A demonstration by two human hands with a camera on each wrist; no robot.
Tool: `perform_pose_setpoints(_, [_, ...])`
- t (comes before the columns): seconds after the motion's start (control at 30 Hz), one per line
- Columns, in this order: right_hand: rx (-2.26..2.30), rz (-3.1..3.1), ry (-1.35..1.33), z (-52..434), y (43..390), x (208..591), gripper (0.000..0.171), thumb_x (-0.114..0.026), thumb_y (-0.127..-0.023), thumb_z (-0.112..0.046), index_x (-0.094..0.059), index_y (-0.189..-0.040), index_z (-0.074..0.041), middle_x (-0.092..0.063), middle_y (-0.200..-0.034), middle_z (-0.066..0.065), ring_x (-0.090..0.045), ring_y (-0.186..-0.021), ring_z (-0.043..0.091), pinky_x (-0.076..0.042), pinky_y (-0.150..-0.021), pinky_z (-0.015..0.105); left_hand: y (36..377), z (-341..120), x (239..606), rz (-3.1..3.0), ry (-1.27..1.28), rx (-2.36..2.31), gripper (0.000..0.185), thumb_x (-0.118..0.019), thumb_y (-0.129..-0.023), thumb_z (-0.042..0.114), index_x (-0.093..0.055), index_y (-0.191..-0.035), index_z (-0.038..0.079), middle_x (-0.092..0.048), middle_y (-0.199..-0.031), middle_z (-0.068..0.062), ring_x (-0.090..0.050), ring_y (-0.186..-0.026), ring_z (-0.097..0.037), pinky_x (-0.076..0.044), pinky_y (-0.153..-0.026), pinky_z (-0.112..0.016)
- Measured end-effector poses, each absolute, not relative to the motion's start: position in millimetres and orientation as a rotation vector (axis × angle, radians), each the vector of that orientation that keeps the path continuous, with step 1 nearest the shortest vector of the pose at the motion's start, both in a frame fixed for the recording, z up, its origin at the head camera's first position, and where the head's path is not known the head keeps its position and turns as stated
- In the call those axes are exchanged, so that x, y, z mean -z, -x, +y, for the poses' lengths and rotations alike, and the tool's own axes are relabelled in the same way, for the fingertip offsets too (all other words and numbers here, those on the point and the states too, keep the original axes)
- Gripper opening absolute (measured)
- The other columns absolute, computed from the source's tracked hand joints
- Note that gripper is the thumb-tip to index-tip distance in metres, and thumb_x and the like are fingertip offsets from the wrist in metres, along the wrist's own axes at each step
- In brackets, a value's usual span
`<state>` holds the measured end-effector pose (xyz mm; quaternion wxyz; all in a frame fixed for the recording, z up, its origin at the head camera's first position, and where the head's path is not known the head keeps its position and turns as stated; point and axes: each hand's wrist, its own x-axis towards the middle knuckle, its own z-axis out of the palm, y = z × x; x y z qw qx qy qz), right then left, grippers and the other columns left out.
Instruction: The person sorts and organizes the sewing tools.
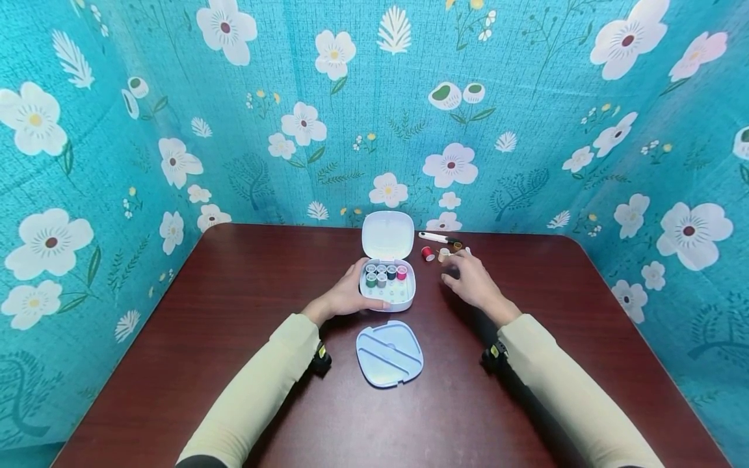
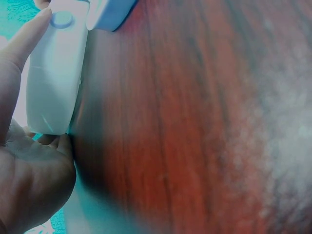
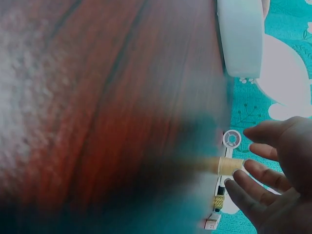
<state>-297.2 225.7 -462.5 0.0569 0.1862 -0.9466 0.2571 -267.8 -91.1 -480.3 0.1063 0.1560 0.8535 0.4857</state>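
A white sewing box (image 1: 404, 303) stands on the table with its hinged lid (image 1: 387, 234) up. Several thread spools (image 1: 392, 271) sit on pegs in its back rows; bare pegs show towards the front. My left hand (image 1: 344, 294) grips the box from its left side, the thumb along the front wall, close to the round latch button (image 2: 62, 20). To the right of the box, my right hand (image 1: 476, 281) reaches over loose items with thumb and fingers apart. Its fingertips are right at a beige thread spool (image 3: 229, 166). A red spool (image 1: 428, 254) lies just left of that.
A pale blue divided tray (image 1: 389, 374) lies in front of the box. Behind the loose spools are a white and black slim tool (image 1: 439, 238) and a gold thimble (image 1: 458, 246). A floral teal curtain (image 1: 328, 162) hangs close behind the table's back edge.
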Motion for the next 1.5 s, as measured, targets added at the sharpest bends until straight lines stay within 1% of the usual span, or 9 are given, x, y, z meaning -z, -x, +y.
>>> perform_pose_setpoints(0.2, [-0.849,-2.872,-0.453,230.6,305.0,463.7,0.027,-0.074,-0.092,-0.009,-0.068,-0.115,0.003,-0.061,-0.110,0.020,-0.063,-0.102,0.036,-0.053,-0.090,0.051,269.5,-91.3,481.5,2.525,-0.463,-1.415,0.114,-0.096,-0.068,0.043,-0.027,-0.156,0.020,-0.042,-0.142,-0.006,-0.044,-0.127,-0.023,-0.037,-0.110,-0.045])
perform_pose_setpoints(0.27, [-0.873,-2.872,-0.426,231.0,307.6,464.1,0.027,-0.073,-0.092,-0.009,-0.066,-0.116,0.003,-0.061,-0.111,0.020,-0.063,-0.102,0.035,-0.053,-0.090,0.051,270.2,-91.3,482.4,2.527,-0.459,-1.409,0.114,-0.095,-0.068,0.044,-0.027,-0.156,0.021,-0.042,-0.142,-0.006,-0.044,-0.127,-0.023,-0.037,-0.110,-0.044])
perform_pose_setpoints(0.47, [-0.970,-2.830,-0.379,230.2,317.0,466.2,0.037,-0.073,-0.091,-0.007,-0.056,-0.122,0.004,-0.060,-0.116,0.024,-0.065,-0.105,0.038,-0.052,-0.093,0.053,271.8,-91.3,482.8,2.526,-0.453,-1.406,0.114,-0.095,-0.068,0.044,-0.026,-0.156,0.021,-0.041,-0.142,-0.006,-0.044,-0.127,-0.023,-0.037,-0.110,-0.044])
perform_pose_setpoints(0.6, [-1.010,-2.815,-0.333,228.5,321.3,466.4,0.041,-0.074,-0.090,-0.007,-0.053,-0.123,0.004,-0.059,-0.116,0.026,-0.063,-0.105,0.039,-0.050,-0.093,0.053,270.8,-91.0,481.3,2.526,-0.460,-1.411,0.114,-0.095,-0.068,0.043,-0.026,-0.156,0.019,-0.041,-0.143,-0.007,-0.043,-0.127,-0.023,-0.036,-0.111,-0.044])
perform_pose_setpoints(0.77, [-1.036,-2.809,-0.293,226.3,325.9,466.7,0.045,-0.075,-0.089,-0.008,-0.051,-0.125,0.005,-0.058,-0.117,0.028,-0.058,-0.106,0.040,-0.048,-0.093,0.054,270.2,-90.9,479.9,2.531,-0.464,-1.408,0.114,-0.095,-0.069,0.042,-0.026,-0.156,0.018,-0.041,-0.143,-0.008,-0.043,-0.128,-0.024,-0.036,-0.111,-0.044])
perform_pose_setpoints(1.0, [-1.065,-2.818,-0.242,222.9,332.3,469.6,0.050,-0.076,-0.090,-0.011,-0.050,-0.130,0.006,-0.057,-0.122,0.027,-0.057,-0.111,0.040,-0.047,-0.098,0.054,269.8,-91.0,479.9,2.537,-0.459,-1.402,0.113,-0.095,-0.069,0.043,-0.027,-0.156,0.019,-0.041,-0.143,-0.008,-0.043,-0.128,-0.024,-0.036,-0.111,-0.045])
perform_pose_setpoints(1.23, [-1.096,-2.789,-0.216,218.1,338.3,472.7,0.046,-0.072,-0.093,-0.010,-0.053,-0.131,0.007,-0.059,-0.120,0.027,-0.057,-0.111,0.040,-0.046,-0.099,0.054,269.4,-91.1,481.7,2.528,-0.468,-1.427,0.113,-0.096,-0.068,0.043,-0.028,-0.155,0.018,-0.042,-0.143,-0.008,-0.043,-0.128,-0.024,-0.036,-0.111,-0.045])
perform_pose_setpoints(1.5, [-1.114,-2.778,-0.183,215.9,344.9,475.5,0.036,-0.068,-0.095,-0.011,-0.058,-0.125,0.005,-0.063,-0.118,0.027,-0.061,-0.109,0.039,-0.048,-0.097,0.052,270.9,-91.0,481.6,2.514,-0.476,-1.451,0.112,-0.096,-0.069,0.040,-0.028,-0.155,0.017,-0.043,-0.141,-0.007,-0.044,-0.126,-0.023,-0.036,-0.110,-0.045])
